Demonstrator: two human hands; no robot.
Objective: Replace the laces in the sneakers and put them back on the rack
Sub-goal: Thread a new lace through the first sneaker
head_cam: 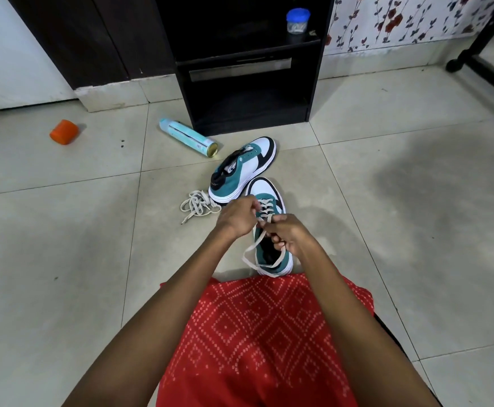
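A teal, white and black sneaker [264, 189] stands on the tiled floor just in front of my lap, toe pointing away, with a cream lace [251, 251] threaded through its upper eyelets. My left hand [238, 217] pinches the lace at the eyelets. My right hand [288, 233] grips the lace over the tongue, and loose ends loop down past the heel. The second sneaker [241, 168] lies just beyond without laces, tilted on its side. A loose bundled lace [197, 204] lies to its left. The black rack [248, 63] stands behind.
A teal spray can [187, 138] lies on the floor left of the rack. An orange cap [64, 132] sits far left. A blue-lidded jar [297, 22] stands on the rack's shelf. A chair's black base [486, 63] is at the far right.
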